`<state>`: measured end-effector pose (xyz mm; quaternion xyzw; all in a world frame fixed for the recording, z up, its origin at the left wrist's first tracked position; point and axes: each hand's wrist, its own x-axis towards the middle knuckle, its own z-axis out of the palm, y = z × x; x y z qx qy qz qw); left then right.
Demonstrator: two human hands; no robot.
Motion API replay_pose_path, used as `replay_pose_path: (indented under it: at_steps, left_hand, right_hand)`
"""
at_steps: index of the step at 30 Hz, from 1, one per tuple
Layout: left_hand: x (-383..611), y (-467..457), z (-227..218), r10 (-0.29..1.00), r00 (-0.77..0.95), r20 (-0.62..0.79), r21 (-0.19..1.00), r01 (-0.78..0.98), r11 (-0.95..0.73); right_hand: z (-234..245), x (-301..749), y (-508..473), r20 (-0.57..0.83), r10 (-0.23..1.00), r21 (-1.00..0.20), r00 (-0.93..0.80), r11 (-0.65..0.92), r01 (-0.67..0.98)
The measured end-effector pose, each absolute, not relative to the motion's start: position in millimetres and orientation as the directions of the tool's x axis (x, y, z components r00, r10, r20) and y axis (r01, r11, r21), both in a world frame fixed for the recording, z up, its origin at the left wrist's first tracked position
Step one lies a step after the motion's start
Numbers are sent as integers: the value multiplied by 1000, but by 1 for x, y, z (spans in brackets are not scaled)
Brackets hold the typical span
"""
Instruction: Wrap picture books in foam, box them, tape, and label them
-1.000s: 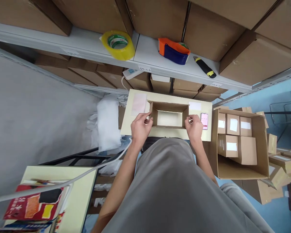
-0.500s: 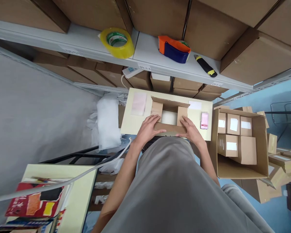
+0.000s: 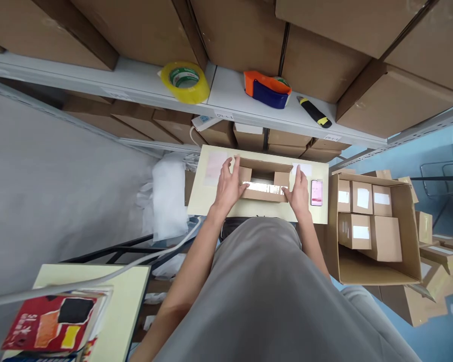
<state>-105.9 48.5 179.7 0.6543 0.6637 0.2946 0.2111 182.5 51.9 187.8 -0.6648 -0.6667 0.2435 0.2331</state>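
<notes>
A small cardboard box (image 3: 265, 195) lies on the pale yellow tabletop (image 3: 211, 203). Its side flaps are folded inward, and the back flap (image 3: 266, 165) stands up. Along the front edge runs a shiny strip (image 3: 266, 188) that looks like clear tape. At the box's left end is my left hand (image 3: 228, 185), fingers spread and pointing away, the thumb at the front left corner. My right hand (image 3: 298, 195) is at the right end with its fingers apart and its thumb against the front right corner. Neither hand is wrapped round the box.
A pink-screened phone (image 3: 316, 193) lies right of my right hand. A big open carton (image 3: 377, 274) on the right holds several labelled boxes. The shelf above carries yellow tape (image 3: 196, 93), an orange-blue tape dispenser (image 3: 268, 93) and a cutter knife (image 3: 315, 112). Bubble wrap (image 3: 169, 198) hangs at left.
My hands have moved from the front flap out to the box's ends, fingers now spread. The front panel has tilted up, and a shiny strip shows along its edge.
</notes>
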Motion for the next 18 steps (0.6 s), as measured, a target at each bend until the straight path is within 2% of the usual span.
replay_pose_path:
  at_steps: [3,7,10,13,15,18]
  left_hand:
    - [-109,46,183,992,3,123,648,757,-82]
    - [-112,31,176,995,-61,82,656,755,-8]
    - [-111,23,164,990,-136,40,716,695,67]
    - [-112,29,147,958,-284,-47,839,509,192]
    - [-116,38,134,918,-362,-164,910,304,283]
    - [-125,49,115,838,-371,-399,910,-49,412]
  right_hand:
    - [190,188,49,9,998,-644,-64,55,763]
    - [187,196,40,-29,993,-626,-111,69,777]
    - [177,197,36,-34,996,-683,-80,35,729]
    - [161,198,40,-93,995,-808,35,-96,581]
    - [150,202,47,-213,972,-868,104,-237,436]
    - [135,210,57,-431,897,-847,100,-440,299]
